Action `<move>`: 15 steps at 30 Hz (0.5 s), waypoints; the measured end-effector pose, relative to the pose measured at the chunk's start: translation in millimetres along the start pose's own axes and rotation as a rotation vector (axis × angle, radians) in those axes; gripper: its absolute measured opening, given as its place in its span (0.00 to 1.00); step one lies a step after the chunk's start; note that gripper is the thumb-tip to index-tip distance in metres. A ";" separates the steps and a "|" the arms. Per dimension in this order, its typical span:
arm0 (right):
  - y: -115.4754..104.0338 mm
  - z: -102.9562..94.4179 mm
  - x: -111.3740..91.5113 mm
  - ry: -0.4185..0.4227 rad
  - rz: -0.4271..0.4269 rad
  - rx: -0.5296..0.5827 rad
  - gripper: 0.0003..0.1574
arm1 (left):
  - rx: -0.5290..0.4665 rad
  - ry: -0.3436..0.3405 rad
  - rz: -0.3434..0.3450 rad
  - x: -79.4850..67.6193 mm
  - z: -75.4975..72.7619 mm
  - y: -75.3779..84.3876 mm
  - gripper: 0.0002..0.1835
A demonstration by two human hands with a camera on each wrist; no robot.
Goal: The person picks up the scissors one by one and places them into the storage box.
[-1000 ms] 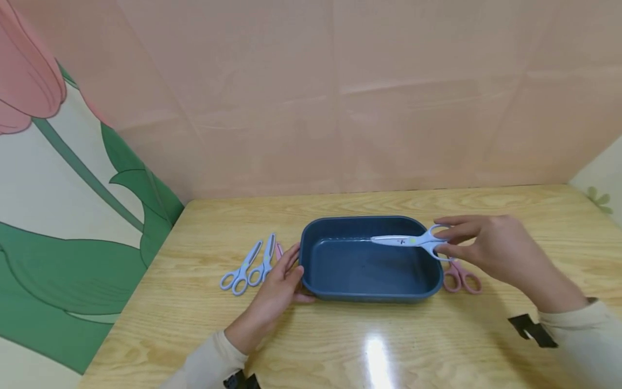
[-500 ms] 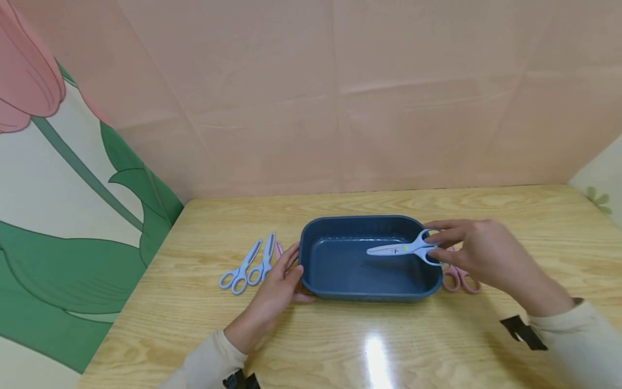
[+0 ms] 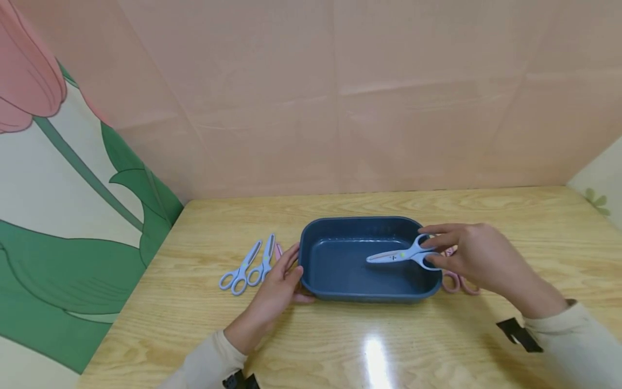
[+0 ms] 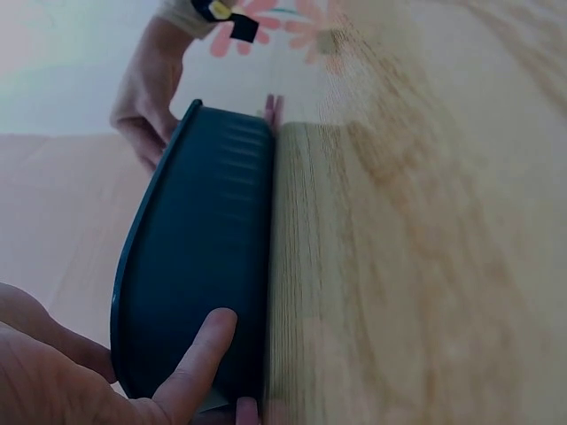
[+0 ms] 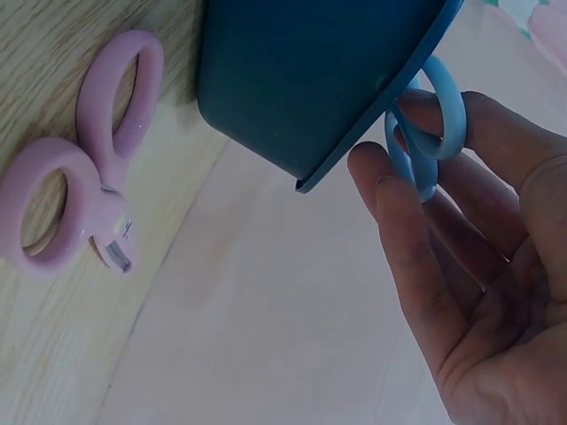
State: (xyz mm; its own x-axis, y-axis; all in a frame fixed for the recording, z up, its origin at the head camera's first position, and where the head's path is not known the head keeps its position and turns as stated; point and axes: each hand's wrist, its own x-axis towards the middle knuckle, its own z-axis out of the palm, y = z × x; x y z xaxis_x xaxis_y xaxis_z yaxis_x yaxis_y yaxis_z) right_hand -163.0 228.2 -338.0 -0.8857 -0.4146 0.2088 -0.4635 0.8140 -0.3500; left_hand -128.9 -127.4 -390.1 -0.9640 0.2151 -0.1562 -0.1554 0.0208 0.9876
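A dark blue rectangular tub (image 3: 369, 296) stands on the wooden table. My left hand (image 3: 272, 292) holds its left end; in the left wrist view a finger (image 4: 208, 345) lies along the outer wall of the tub (image 4: 199, 230). With thumb and fingers my right hand (image 3: 483, 265) pinches the handles of light blue scissors (image 3: 389, 256). Their closed blades point left over the inside of the tub, and the handles overlap its right rim. The right wrist view shows the scissors' blue handle loops (image 5: 454, 119) between the fingers, the blades hidden behind the tub wall.
Two pairs of light blue scissors (image 3: 247, 263) lie left of the tub, beside a pink tip (image 3: 278, 250) partly hidden by my left hand. Pink scissors (image 5: 106, 208) lie at the tub's right end, below my right hand. A pink wall covering (image 3: 330, 135) rises behind the table (image 3: 311, 346).
My right hand has moved left and slightly toward me, bringing the blue scissors lower and farther over the tub, their tips tilting toward me. My left hand and the tub have stayed put.
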 end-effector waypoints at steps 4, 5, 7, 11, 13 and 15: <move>0.0 0.3 -0.2 -0.018 0.011 0.022 0.20 | -0.005 -0.008 0.004 0.2 -0.4 -0.9 0.30; -0.1 0.4 -0.4 -0.021 0.011 0.023 0.22 | -0.005 -0.008 0.004 0.2 -0.4 -1.0 0.30; -0.3 0.6 -0.7 -0.034 0.016 0.031 0.24 | -0.004 -0.007 0.004 0.5 -0.4 -1.4 0.30; -1.7 0.7 -0.5 -0.062 0.027 0.023 0.24 | -0.001 -0.004 0.005 0.9 -0.4 -1.9 0.30; -2.7 0.5 -0.2 -0.079 0.035 0.015 0.22 | -0.002 -0.006 0.006 1.0 -0.4 -2.2 0.30; -3.0 0.7 0.2 -0.082 0.024 -0.007 0.19 | -0.002 -0.007 0.008 0.9 -0.3 -2.0 0.30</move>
State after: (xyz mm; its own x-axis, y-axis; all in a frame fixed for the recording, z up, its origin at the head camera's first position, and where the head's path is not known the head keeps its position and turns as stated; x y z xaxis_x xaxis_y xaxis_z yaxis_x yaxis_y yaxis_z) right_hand -161.7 225.4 -337.6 -0.8959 -0.4263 0.1249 -0.4420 0.8271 -0.3473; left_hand -129.5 -127.6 -392.2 -0.9636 0.2221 -0.1485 -0.1485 0.0169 0.9888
